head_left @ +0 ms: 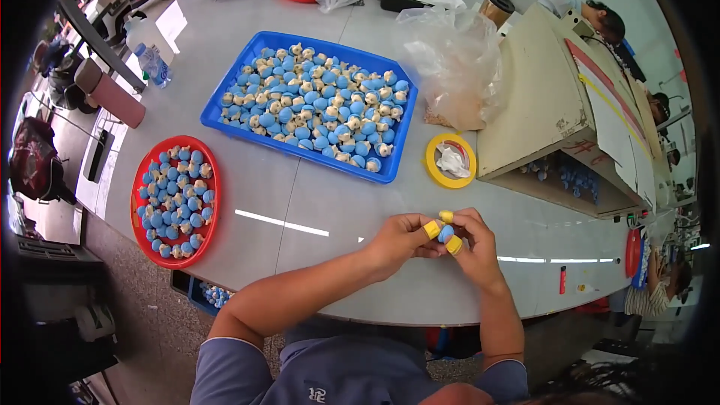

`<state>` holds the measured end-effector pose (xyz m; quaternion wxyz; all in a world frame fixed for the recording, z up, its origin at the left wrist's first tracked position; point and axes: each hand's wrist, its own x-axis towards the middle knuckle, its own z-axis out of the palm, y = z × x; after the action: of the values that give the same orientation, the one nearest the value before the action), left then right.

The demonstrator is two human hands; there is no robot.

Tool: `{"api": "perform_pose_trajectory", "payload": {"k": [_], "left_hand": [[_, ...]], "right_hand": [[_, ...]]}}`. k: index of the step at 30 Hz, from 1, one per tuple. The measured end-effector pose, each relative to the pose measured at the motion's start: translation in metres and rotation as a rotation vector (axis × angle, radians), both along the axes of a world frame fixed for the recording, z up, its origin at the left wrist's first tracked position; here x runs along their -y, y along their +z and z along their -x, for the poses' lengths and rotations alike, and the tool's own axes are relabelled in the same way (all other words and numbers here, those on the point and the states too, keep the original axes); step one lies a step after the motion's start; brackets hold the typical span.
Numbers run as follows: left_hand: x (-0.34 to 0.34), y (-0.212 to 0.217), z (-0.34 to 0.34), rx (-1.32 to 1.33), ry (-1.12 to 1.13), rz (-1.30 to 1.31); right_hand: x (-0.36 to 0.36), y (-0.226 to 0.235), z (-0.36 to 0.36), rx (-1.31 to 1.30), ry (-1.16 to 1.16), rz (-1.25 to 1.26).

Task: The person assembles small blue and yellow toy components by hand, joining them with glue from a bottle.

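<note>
While both forearms [296,290] reach over the near edge of a shiny grey table [322,210], the left hand [401,240] and right hand [477,247] meet above it, their yellow-taped fingers [432,229] grasping a small blue piece [446,233] between them. Speckled floor [146,300] shows below the table's curved left end. Just past the hands lies a yellow ring [430,163] with crumpled white paper [452,160] inside. To the left, close to the table's edge, a round red tray [217,202] holds a loose layer of blue-and-cream toys [172,201]; farther back, a blue tray [403,135] is packed with many more. Grey tabletop stretches between the red tray and the hands, and a narrower strip separates the two trays. Beside the blue tray, a clear bag [457,52] stands by a beige box [517,82]. A pink bottle [110,94] is near the left edge, and a person [604,22] is beyond the box.
</note>
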<state>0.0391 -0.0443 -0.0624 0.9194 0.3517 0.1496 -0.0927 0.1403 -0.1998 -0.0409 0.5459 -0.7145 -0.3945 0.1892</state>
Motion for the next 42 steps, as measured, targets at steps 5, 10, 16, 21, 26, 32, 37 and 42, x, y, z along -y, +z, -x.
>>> {"api": "perform_pose_trajectory", "payload": {"k": [5,10,16,21,26,32,37,42], "left_hand": [[0.000,0.002,0.001,-0.073,0.026,0.004],[0.003,-0.001,0.003,-0.106,0.049,-0.015],[0.002,0.003,0.005,-0.069,0.035,-0.134],[0.005,0.007,0.002,-0.117,0.103,-0.164],[0.007,0.003,0.001,-0.125,0.172,-0.231],[0.010,0.002,0.005,-0.126,0.233,-0.281],[0.013,0.009,0.004,-0.173,0.240,-0.210],[0.016,0.003,0.008,-0.106,0.275,-0.305]], "right_hand": [[0.003,-0.006,0.003,-0.083,-0.037,0.020],[0.000,-0.003,0.013,-0.304,-0.087,0.134],[-0.002,-0.004,0.012,-0.565,-0.159,0.079],[-0.007,-0.005,0.016,-0.543,-0.154,0.121],[-0.024,-0.011,0.025,-0.636,-0.237,-0.002],[-0.029,-0.013,0.036,-0.572,-0.277,-0.094],[-0.028,-0.020,0.038,-0.527,-0.304,-0.118],[-0.029,-0.020,0.041,-0.428,-0.302,-0.135]]}}
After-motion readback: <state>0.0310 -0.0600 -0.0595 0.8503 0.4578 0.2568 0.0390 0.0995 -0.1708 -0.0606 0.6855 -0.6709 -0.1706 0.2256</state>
